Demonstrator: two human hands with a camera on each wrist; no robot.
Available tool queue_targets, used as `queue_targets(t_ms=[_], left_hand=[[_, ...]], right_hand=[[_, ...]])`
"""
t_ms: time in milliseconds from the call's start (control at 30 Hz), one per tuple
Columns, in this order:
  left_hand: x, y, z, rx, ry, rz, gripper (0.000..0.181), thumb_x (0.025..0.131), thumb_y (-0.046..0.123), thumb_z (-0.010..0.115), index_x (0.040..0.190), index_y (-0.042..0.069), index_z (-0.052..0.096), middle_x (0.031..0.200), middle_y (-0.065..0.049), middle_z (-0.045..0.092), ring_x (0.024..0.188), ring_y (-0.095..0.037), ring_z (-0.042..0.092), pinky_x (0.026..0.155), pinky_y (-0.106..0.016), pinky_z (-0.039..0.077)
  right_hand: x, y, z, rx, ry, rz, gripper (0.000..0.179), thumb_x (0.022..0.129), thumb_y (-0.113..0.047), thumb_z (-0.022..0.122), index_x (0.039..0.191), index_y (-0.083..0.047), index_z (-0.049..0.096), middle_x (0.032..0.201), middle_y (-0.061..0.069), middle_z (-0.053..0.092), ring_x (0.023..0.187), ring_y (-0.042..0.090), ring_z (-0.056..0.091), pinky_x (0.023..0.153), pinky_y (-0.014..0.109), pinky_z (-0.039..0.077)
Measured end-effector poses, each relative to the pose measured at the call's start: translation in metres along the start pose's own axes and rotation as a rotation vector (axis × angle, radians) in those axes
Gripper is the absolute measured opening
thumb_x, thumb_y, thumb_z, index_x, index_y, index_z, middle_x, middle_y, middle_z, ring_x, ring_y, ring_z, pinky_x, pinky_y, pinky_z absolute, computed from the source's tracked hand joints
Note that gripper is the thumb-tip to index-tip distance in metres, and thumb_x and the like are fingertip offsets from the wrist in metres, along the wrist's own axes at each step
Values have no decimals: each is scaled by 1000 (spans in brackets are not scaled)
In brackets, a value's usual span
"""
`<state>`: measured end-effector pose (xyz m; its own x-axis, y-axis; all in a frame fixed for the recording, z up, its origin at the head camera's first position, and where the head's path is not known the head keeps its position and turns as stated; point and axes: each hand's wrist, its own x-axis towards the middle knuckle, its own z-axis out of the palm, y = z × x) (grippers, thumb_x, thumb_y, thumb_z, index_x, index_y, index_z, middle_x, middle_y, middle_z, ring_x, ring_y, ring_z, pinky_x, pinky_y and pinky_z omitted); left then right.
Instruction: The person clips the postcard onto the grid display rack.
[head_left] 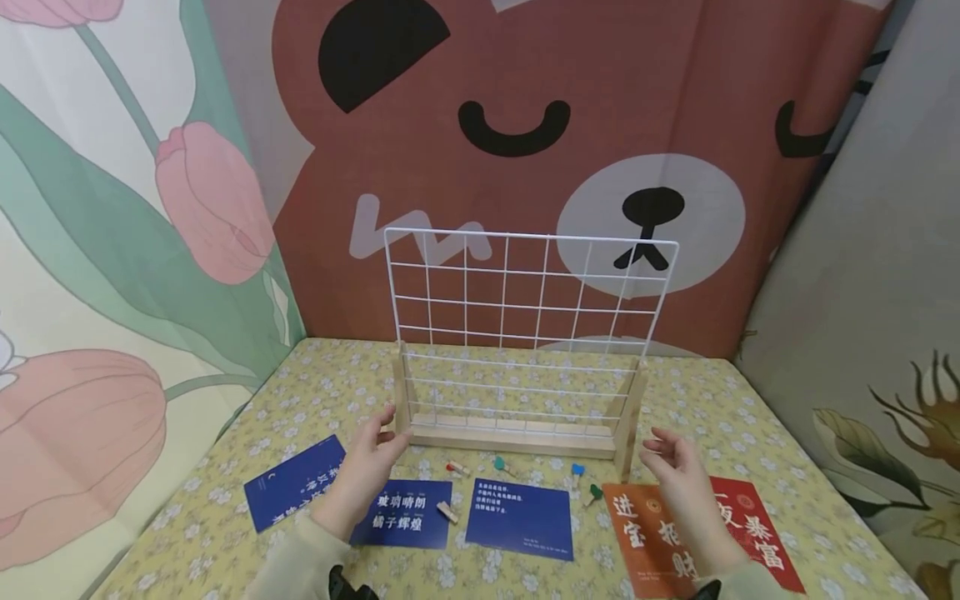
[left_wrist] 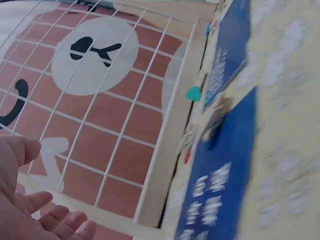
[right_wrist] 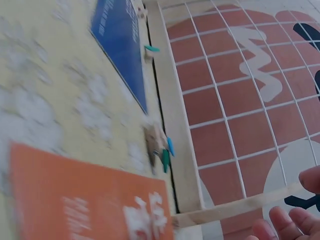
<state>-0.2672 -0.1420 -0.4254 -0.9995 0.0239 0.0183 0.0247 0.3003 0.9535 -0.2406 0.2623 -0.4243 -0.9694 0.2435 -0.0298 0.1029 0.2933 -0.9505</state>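
Note:
A white wire grid (head_left: 547,237) stands upright in a wooden stand (head_left: 510,442) with a post at each side. My left hand (head_left: 366,462) is at the left post, its fingertips right by the wood, fingers loosely bent around nothing. Just outside the right post, a small gap away, hovers my right hand (head_left: 681,473) with relaxed fingers and nothing held. In both wrist views the fingers are spread from the thumb near the grid's ends. The right forearm overlaps an orange card (head_left: 633,550) with white characters, and the left forearm partly covers a blue card (head_left: 412,535).
Two more blue cards, one tilted at the left (head_left: 288,487) and one in the middle (head_left: 525,521), lie on the flowered cloth. A red card (head_left: 776,550) lies at right. Small wooden clips, including a red-topped one (head_left: 456,468) and a blue-topped one (head_left: 577,470), are scattered before the stand.

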Motion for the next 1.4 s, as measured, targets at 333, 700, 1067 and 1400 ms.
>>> queue_targets(t_ms=[333, 700, 1067, 1400], left_hand=[[-17, -11, 28, 99, -131, 71, 61, 96, 36, 59, 146, 7, 39, 142, -16, 42, 121, -31, 44, 91, -47, 45], [-13, -17, 58, 447, -392, 248, 51, 94, 38, 62, 135, 10, 54, 137, -9, 51, 129, -36, 42, 101, -58, 36], [-4, -10, 87, 919, -301, 327, 63, 81, 49, 73, 131, 14, 59, 139, -8, 48, 128, -32, 37, 99, -55, 30], [1, -11, 96, 1009, -285, 297, 69, 73, 52, 78, 128, 14, 62, 128, -5, 54, 118, -27, 42, 93, -46, 34]], right_hand=[[-16, 11, 25, 5, -72, 63, 55, 98, -14, 53, 145, 2, 28, 131, 21, 41, 116, 31, 43, 87, 37, 47], [-16, 27, 39, -139, -125, 37, 46, 96, -12, 58, 136, 5, 45, 121, 21, 54, 110, 32, 51, 81, 39, 50], [-6, 33, 44, -268, -114, 70, 43, 93, -19, 63, 128, 4, 54, 118, 19, 58, 107, 33, 54, 75, 40, 52], [2, 35, 49, -537, -87, -60, 33, 87, -20, 69, 112, 2, 67, 102, 13, 62, 94, 29, 59, 76, 46, 49]])
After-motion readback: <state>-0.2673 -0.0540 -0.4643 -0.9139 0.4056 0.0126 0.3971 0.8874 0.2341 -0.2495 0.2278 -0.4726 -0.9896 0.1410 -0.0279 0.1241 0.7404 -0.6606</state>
